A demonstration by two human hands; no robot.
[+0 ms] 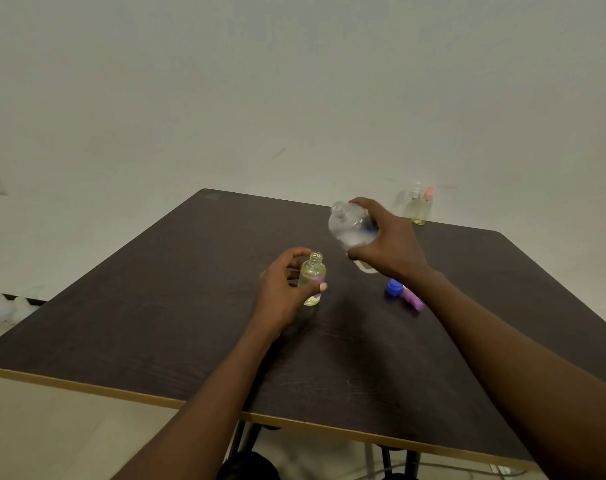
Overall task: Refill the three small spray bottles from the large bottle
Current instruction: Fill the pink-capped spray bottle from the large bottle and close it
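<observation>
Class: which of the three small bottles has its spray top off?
The small bottle gripped by the left hand; the two far-edge bottles wear their pumps.

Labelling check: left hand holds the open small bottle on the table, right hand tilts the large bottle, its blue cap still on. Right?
Not the cap. In the head view the large bottle has a bare mouth; the blue cap lies on the table beside the purple spray top. The rest stands: the left hand holds the open small bottle, the right hand tilts the large one.
</observation>
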